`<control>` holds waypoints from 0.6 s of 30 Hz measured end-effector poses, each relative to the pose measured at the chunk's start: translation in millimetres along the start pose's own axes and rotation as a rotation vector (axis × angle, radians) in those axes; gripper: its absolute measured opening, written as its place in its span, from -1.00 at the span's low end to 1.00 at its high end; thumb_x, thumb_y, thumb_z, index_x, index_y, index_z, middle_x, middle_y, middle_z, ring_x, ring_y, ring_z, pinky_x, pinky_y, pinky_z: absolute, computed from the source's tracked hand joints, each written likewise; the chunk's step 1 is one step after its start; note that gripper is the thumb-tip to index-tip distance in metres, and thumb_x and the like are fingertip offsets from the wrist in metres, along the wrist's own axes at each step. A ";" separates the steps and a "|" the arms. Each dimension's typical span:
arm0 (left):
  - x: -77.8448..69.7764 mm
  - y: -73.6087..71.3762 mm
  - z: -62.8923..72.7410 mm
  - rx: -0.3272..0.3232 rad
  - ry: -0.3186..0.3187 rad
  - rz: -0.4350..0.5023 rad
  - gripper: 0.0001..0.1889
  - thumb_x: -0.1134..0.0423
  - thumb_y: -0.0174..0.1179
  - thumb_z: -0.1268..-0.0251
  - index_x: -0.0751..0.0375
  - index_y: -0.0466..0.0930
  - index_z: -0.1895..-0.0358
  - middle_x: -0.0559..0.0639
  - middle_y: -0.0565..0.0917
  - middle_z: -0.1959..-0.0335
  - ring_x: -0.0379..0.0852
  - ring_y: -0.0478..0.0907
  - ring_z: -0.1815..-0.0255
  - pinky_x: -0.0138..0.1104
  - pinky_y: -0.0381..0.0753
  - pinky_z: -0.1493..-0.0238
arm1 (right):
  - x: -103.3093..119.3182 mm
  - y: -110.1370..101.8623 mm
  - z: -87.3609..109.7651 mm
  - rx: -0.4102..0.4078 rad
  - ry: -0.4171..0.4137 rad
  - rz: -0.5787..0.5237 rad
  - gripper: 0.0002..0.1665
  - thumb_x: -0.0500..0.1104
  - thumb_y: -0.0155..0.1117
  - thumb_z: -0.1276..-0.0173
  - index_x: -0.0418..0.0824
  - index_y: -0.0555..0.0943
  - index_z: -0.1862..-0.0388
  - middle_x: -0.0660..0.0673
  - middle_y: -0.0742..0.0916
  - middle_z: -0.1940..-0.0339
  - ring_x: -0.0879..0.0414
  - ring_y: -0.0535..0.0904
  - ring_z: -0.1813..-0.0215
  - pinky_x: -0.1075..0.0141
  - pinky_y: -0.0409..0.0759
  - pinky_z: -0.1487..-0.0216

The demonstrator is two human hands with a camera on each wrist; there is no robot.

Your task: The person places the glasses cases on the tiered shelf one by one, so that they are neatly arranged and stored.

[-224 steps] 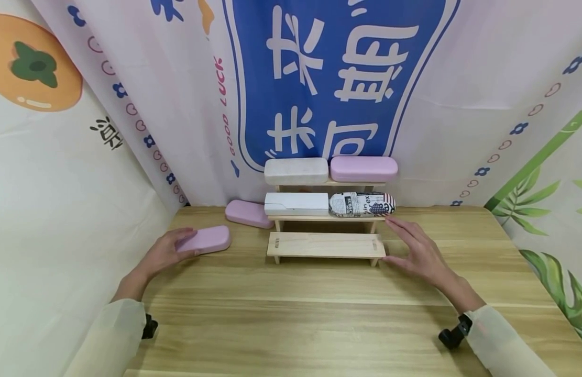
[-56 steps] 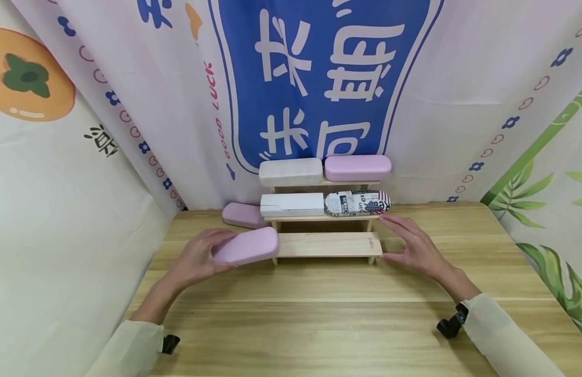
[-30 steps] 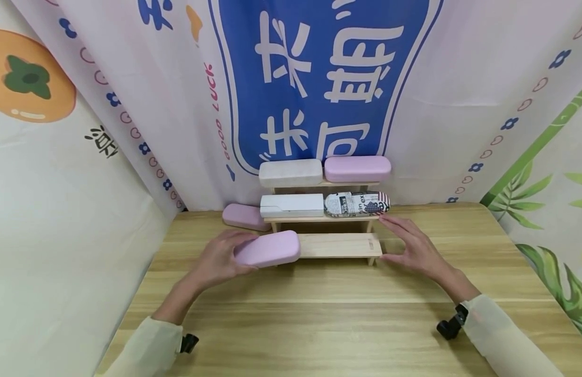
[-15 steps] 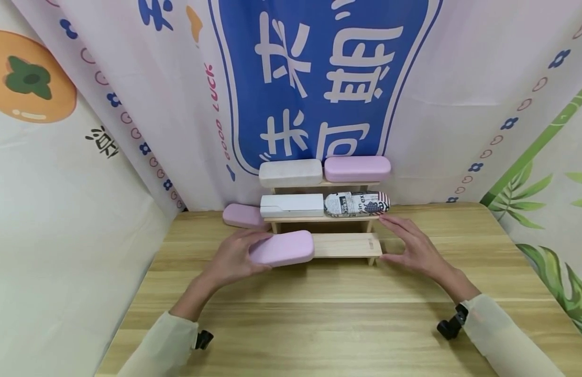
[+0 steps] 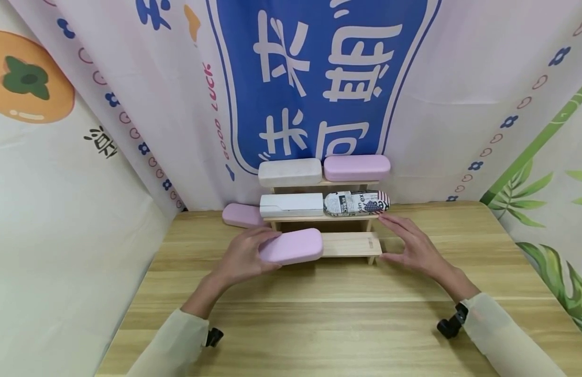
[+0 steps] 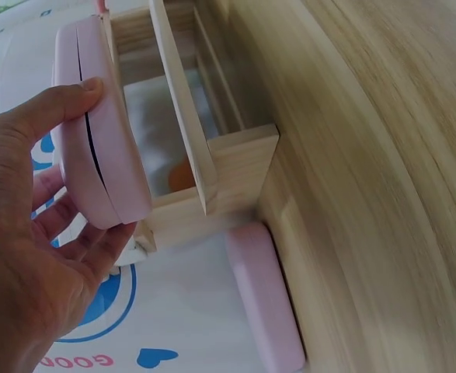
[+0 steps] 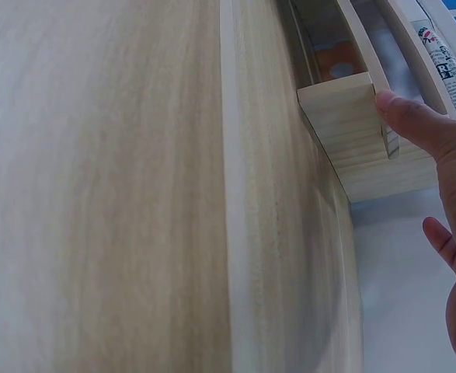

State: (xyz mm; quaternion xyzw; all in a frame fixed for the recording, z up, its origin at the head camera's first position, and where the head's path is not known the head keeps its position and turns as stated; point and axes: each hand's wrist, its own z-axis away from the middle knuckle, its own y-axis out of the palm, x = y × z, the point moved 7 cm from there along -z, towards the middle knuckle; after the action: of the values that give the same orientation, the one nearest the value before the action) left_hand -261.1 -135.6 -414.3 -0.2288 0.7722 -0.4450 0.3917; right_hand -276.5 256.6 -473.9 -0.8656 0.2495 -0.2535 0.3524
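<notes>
My left hand (image 5: 245,255) grips a pink glasses case (image 5: 293,246) by its left end. In the left wrist view the thumb presses its seam side, and a thin dark gap runs along the seam of the case (image 6: 95,132). It hangs above the left part of the lowest step of a three-tier wooden stand (image 5: 349,244), slightly tilted. My right hand (image 5: 415,246) rests against the stand's right end, thumb at the lowest step and fingers by the middle one. In the right wrist view the thumb touches the lowest step's end (image 7: 389,128).
The top tier bears a whitish case (image 5: 291,172) and a pink case (image 5: 357,167). On the middle tier lie a white case (image 5: 292,204) and a newspaper-print case (image 5: 357,203). Another pink case (image 5: 242,215) lies on the wooden table (image 5: 319,324), left behind the stand.
My left hand has lifted the pink glasses case off the table at the left and carried it rightward over the lowest step. The right hand stays at the stand's right end.
</notes>
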 end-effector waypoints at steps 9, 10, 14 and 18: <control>-6.9 8.7 -9.0 -0.010 0.023 0.016 -0.20 0.10 0.75 0.16 0.22 0.70 -0.28 0.20 0.71 -0.26 0.17 0.60 -0.34 0.05 0.55 -0.41 | 1.7 -0.2 0.0 0.003 0.014 0.006 0.34 -0.11 0.84 0.27 -0.27 0.42 -0.57 -0.24 0.50 -0.57 -0.24 0.48 -0.42 0.44 0.08 -0.63; -7.7 10.0 -10.1 -0.008 0.023 0.018 -0.20 0.10 0.75 0.16 0.22 0.70 -0.29 0.20 0.70 -0.27 0.18 0.59 -0.35 0.05 0.53 -0.42 | 2.1 -0.6 -0.1 0.003 0.015 0.004 0.33 -0.11 0.84 0.27 -0.28 0.42 -0.57 -0.24 0.50 -0.57 -0.24 0.48 -0.42 0.44 0.08 -0.63; -11.7 14.7 -14.3 -0.003 0.026 0.013 -0.20 0.06 0.74 0.14 0.20 0.69 -0.30 0.16 0.70 -0.27 0.18 0.59 -0.36 0.07 0.51 -0.45 | 3.1 -1.1 -0.6 0.006 0.016 0.002 0.32 -0.12 0.84 0.26 -0.29 0.42 -0.57 -0.25 0.50 -0.57 -0.24 0.47 -0.42 0.44 0.07 -0.63; -16.8 17.6 -19.1 -0.018 0.043 0.001 -0.20 0.01 0.73 0.12 0.19 0.70 -0.30 0.12 0.72 -0.25 0.13 0.63 -0.30 0.01 0.58 -0.38 | 2.9 -1.0 -1.2 0.010 0.018 0.003 0.32 -0.10 0.85 0.25 -0.30 0.42 -0.56 -0.26 0.50 -0.57 -0.25 0.47 -0.42 0.43 0.07 -0.63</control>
State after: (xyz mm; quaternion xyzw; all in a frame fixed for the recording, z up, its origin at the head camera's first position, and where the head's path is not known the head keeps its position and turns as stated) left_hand -266.7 -105.3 -417.2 -0.2222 0.7845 -0.4427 0.3732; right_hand -274.8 254.9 -471.6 -0.8611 0.2529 -0.2622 0.3546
